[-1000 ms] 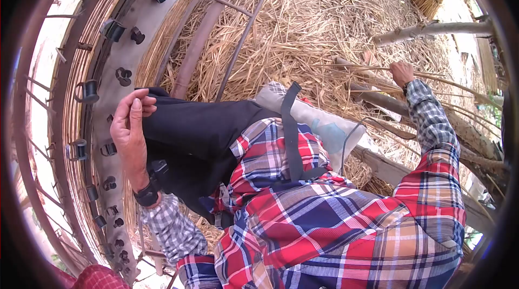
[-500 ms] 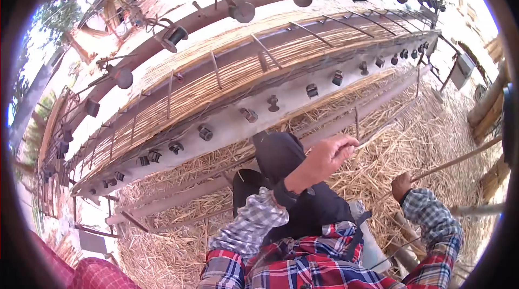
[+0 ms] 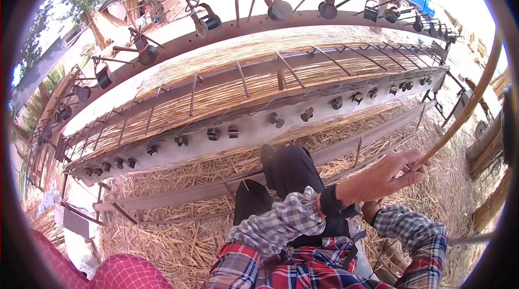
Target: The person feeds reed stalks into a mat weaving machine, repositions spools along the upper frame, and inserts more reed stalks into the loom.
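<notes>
A long brown reed stalk [image 3: 469,106] rises toward the upper right, its lower end between the fingers and thumb of my left hand [image 3: 383,180]. Below and close to that wrist is my right hand [image 3: 371,211], partly covered by the left one; its fingers are hidden. In front of my dark-trousered knees stands a long frame with a reed mat [image 3: 227,91] on it. A pale beam [image 3: 254,140] with several dark spools along it runs across the frame's near side.
Metal bars [image 3: 162,198] cross in front of my knees above straw on the ground [image 3: 178,246]. Weighted spools hang along the far rail [image 3: 238,28]. At lower left is a co-worker's red checked clothing [image 3: 127,273]. Bundles [image 3: 486,145] stand at the right.
The view has swung up from the straw to the frame. My left hand has moved right and now holds the stalk. My right hand has come in beside it from the right.
</notes>
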A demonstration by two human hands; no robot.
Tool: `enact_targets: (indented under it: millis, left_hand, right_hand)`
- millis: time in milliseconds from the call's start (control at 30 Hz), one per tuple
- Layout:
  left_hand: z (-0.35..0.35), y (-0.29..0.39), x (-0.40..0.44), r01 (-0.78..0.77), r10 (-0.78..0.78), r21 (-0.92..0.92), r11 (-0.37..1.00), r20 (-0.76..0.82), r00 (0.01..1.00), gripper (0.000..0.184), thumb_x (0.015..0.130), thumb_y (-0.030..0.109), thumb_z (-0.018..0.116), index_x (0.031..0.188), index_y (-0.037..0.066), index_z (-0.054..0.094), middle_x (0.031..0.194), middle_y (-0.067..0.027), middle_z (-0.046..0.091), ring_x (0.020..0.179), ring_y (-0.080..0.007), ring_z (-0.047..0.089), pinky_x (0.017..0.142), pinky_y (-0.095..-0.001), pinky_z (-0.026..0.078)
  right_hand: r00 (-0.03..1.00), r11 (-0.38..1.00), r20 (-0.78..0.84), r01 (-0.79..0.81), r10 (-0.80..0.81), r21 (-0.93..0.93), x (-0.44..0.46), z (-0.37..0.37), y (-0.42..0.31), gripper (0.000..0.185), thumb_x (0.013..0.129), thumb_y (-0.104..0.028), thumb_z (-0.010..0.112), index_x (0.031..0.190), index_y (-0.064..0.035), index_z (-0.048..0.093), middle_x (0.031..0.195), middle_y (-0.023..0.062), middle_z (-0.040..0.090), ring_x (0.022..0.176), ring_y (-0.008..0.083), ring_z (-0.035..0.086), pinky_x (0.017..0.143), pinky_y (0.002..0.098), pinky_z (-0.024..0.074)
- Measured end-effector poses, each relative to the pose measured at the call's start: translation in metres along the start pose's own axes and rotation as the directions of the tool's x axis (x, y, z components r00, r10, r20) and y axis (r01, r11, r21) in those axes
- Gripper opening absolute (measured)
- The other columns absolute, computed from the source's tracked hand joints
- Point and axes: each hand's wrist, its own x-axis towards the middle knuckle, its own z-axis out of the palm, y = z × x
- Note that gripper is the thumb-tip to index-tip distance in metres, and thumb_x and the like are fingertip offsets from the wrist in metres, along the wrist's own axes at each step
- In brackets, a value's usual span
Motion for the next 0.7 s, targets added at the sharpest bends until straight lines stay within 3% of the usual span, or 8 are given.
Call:
enact_targets:
  millis: [33,100,133,433,533,567,633,700]
  left_hand:
    - [0.0,0.004,-0.001,-0.005,0.005,0.005,1.0,-0.005,1.0,0.043,0.098,0.035,0.05,0.118,-0.002,0.051,0.099,-0.0135,0.062,0.091,-0.0186,0.061,0.08,-0.0322,0.048]
    - [0.002,0.015,0.0,0.19,-0.177,-0.204,0.96,0.082,0.981,0.033,0.1,0.031,0.046,0.103,-0.002,0.053,0.086,-0.007,0.057,0.075,-0.012,0.055,0.066,-0.0264,0.044]
    - [0.005,0.016,0.0,0.12,-0.124,-0.187,0.975,-0.011,0.992,0.03,0.101,0.029,0.043,0.092,0.002,0.049,0.077,-0.0018,0.048,0.068,-0.0087,0.046,0.06,-0.0261,0.039]
    - [-0.022,0.035,0.035,-0.185,0.198,0.072,0.98,-0.388,0.9,0.03,0.102,0.031,0.04,0.087,0.005,0.045,0.071,0.001,0.039,0.065,-0.0094,0.036,0.057,-0.027,0.034]
    - [-0.051,0.05,0.036,-0.202,0.239,0.128,0.971,-0.483,0.843,0.031,0.102,0.033,0.041,0.087,0.006,0.045,0.071,0.0025,0.038,0.061,-0.0066,0.034,0.053,-0.0245,0.032]
    - [-0.062,0.054,0.028,-0.18,0.233,0.151,0.972,-0.508,0.829,0.031,0.102,0.033,0.041,0.087,0.006,0.045,0.07,0.0033,0.038,0.059,-0.005,0.032,0.051,-0.0227,0.03]
    - [-0.082,0.049,0.007,-0.141,0.173,0.101,0.985,-0.567,0.805,0.03,0.102,0.033,0.041,0.087,0.009,0.046,0.069,0.0048,0.037,0.055,-0.0019,0.03,0.047,-0.0188,0.027]
    - [-0.092,0.049,-0.015,-0.104,0.175,0.15,0.983,-0.622,0.763,0.028,0.102,0.032,0.043,0.086,0.009,0.047,0.066,0.0054,0.036,0.054,-0.002,0.031,0.047,-0.0186,0.028]
  right_hand:
    - [1.0,1.0,-0.023,0.021,-0.021,0.004,-0.003,-0.006,-0.001,0.014,0.067,-0.022,0.071,0.08,-0.0151,0.072,0.077,0.0048,0.065,0.084,0.0233,0.062,0.075,0.0429,0.0393]
    - [0.996,0.998,-0.07,0.062,-0.061,0.019,-0.01,-0.02,0.0,0.013,0.069,-0.022,0.069,0.079,-0.0141,0.072,0.078,0.0056,0.065,0.085,0.0242,0.062,0.077,0.0435,0.0387]
    - [0.992,0.996,-0.096,0.084,-0.081,0.027,-0.014,-0.027,0.002,0.013,0.07,-0.022,0.068,0.079,-0.0136,0.072,0.078,0.006,0.066,0.086,0.0246,0.062,0.078,0.0439,0.0384]
    - [0.942,0.968,-0.255,0.243,-0.219,0.066,-0.051,-0.063,0.007,0.02,0.08,-0.021,0.057,0.077,-0.0092,0.073,0.079,0.0095,0.067,0.091,0.0284,0.062,0.089,0.0468,0.0358]
    - [0.974,0.962,-0.157,0.194,-0.165,0.191,-0.045,-0.024,-0.001,0.018,0.079,-0.023,0.058,0.078,-0.0148,0.074,0.077,0.0047,0.069,0.084,0.0253,0.064,0.081,0.0474,0.0388]
    - [0.962,0.955,-0.219,0.21,-0.164,0.209,-0.048,-0.01,0.003,0.015,0.076,-0.021,0.058,0.074,-0.0149,0.071,0.071,0.0045,0.067,0.074,0.023,0.063,0.068,0.0416,0.0377]
    - [0.949,0.947,-0.304,0.17,-0.083,0.272,-0.059,0.017,0.016,0.014,0.075,-0.019,0.057,0.068,-0.0153,0.069,0.071,0.0057,0.066,0.074,0.0239,0.063,0.068,0.042,0.0374]
    - [0.993,0.941,-0.093,-0.041,0.076,0.335,-0.066,0.037,0.047,0.015,0.078,-0.02,0.057,0.076,-0.0163,0.071,0.079,0.0043,0.068,0.081,0.0252,0.063,0.073,0.044,0.0369]
